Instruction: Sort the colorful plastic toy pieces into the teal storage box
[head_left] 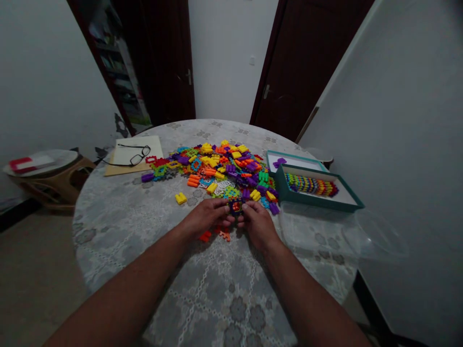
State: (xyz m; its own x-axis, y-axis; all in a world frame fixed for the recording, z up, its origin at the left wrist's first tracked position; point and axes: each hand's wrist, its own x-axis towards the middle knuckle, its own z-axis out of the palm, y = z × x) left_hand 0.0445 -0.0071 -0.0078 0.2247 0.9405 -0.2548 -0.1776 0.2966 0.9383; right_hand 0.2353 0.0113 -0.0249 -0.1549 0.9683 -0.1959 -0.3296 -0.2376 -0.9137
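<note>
Between my two hands I hold a small dark blue square building block with an open middle, through which orange shows. The fingers of my left hand pinch its left side. On its right side, my right hand grips it with thumb and fingers. Just beyond my fingertips spreads a large heap of colourful plastic building blocks. Some loose orange pieces lie under and beside my left hand on the cloth. A yellow block rests apart, left of the heap.
A teal box with a row of joined coloured blocks stands at right, its lid behind. Nearer is a clear plastic container. Glasses lie on paper at left. A patterned cloth covers the round table.
</note>
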